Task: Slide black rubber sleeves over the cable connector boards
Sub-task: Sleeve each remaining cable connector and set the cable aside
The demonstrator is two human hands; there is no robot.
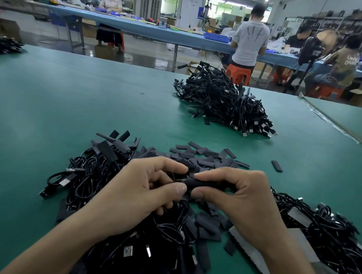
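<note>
My right hand (238, 198) pinches a black rubber sleeve (197, 183) between thumb and forefinger, just above the green table. My left hand (143, 188) meets it from the left, its thumb and fingers curled round a cable end; the connector board itself is hidden between the fingers. Loose flat black sleeves (209, 156) lie scattered just beyond both hands. Under my forearms sits a heap of black USB cables (82, 175).
A second pile of black cables (223, 103) sits farther back on the green table (67, 107). More cables (327, 221) lie on a silver bag (298, 245) at the right. One stray sleeve (276, 165) lies alone. People sit at blue benches behind.
</note>
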